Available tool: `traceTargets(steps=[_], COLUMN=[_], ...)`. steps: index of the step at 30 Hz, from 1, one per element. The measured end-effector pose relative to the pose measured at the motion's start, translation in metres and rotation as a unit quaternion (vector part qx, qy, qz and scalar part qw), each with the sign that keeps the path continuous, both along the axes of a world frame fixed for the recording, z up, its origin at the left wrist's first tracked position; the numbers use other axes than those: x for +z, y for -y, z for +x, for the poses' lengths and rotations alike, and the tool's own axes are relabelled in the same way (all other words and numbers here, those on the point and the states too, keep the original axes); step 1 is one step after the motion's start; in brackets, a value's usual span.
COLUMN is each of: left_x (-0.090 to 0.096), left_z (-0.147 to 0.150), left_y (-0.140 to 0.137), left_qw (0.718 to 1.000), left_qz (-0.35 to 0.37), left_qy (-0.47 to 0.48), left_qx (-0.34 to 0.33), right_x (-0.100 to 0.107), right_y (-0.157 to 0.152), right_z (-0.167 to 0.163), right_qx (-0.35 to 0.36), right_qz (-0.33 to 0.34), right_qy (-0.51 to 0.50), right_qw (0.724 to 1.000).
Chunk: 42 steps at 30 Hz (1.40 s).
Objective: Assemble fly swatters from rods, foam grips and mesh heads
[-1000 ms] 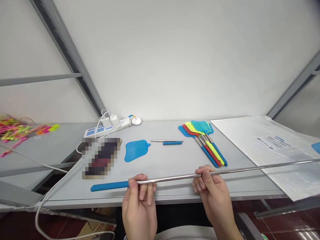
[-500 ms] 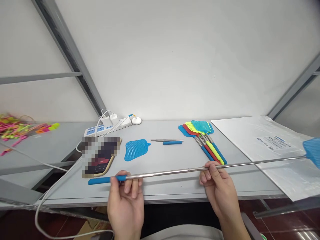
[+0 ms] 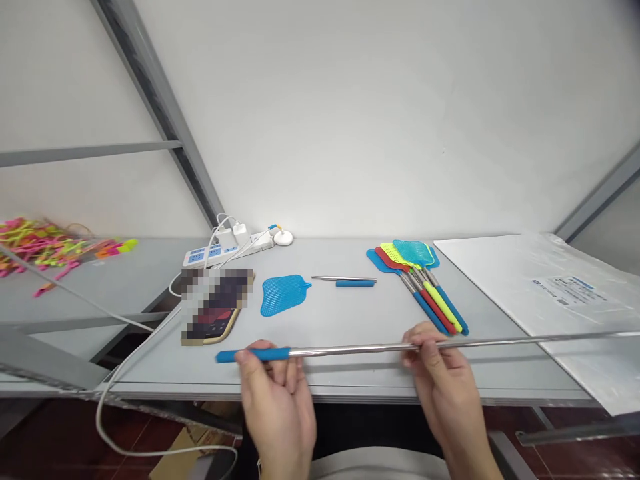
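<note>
A telescopic fly swatter (image 3: 350,350) lies almost level across the front of the shelf, its metal rod drawn out long. Around its blue handle (image 3: 250,355) the fingers of my left hand (image 3: 277,393) are closed. My right hand (image 3: 445,373) pinches the rod between thumb and fingers, well to the right of the handle. The swatter's head is beyond the right edge of the view. Behind the rod lie a loose blue swatter head (image 3: 285,295), a collapsed metal rod (image 3: 344,279) and a loose blue grip sleeve (image 3: 355,283).
Several collapsed fly swatters (image 3: 425,287) in mixed colours lie stacked behind my right hand. A white plastic bag (image 3: 500,280) covers the right side. At left are a phone (image 3: 220,313), a power strip (image 3: 235,250) with cables, and a colourful pile (image 3: 40,247).
My left hand has moved right, closer to my right hand, pushing the handle along. The swatter's blue head has gone out of view at right. The view has shifted slightly.
</note>
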State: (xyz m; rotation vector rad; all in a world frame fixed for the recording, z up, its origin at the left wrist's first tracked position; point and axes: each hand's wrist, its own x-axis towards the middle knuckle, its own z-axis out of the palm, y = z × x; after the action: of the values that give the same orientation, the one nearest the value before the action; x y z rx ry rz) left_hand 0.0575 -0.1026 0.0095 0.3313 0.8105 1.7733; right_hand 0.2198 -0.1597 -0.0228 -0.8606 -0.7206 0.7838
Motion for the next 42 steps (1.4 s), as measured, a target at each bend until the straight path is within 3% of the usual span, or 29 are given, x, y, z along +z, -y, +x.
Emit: traceTargets(steps=[5, 11, 15, 19, 25, 31, 35, 42], left_x=[-0.002, -0.001, 0.004, 0.011, 0.015, 0.013, 0.005, -0.004], left_z=[0.025, 0.017, 0.004, -0.010, -0.018, 0.004, 0.031, 0.044], left_y=[0.020, 0.022, 0.014, 0.003, -0.004, 0.009, 0.027, 0.036], left_qw=[0.998, 0.998, 0.999, 0.999, 0.999, 1.000, 0.998, 0.992], left_qz=[-0.015, 0.008, 0.012, 0.031, 0.032, 0.016, -0.033, 0.011], left_qy=[-0.010, -0.024, -0.019, -0.010, 0.008, 0.009, -0.003, -0.018], left_qx=[-0.058, -0.065, -0.046, -0.015, -0.005, -0.008, -0.057, -0.123], right_x=[-0.002, -0.004, -0.006, -0.007, -0.008, 0.004, 0.012, 0.016], right_y=[-0.002, 0.000, 0.007, 0.011, 0.010, 0.006, 0.000, -0.007], right_z=[-0.024, -0.014, -0.004, 0.007, 0.016, 0.011, -0.012, -0.020], right_qx=[0.060, 0.111, 0.059, -0.016, -0.016, -0.007, 0.049, 0.040], right_qz=[-0.002, -0.015, -0.082, -0.074, -0.081, -0.023, -0.001, -0.017], right_qy=[0.048, 0.033, 0.017, -0.022, 0.029, 0.082, 0.116, 0.120], right_qw=[0.997, 0.993, 0.995, 0.997, 0.996, 0.996, 0.992, 0.992])
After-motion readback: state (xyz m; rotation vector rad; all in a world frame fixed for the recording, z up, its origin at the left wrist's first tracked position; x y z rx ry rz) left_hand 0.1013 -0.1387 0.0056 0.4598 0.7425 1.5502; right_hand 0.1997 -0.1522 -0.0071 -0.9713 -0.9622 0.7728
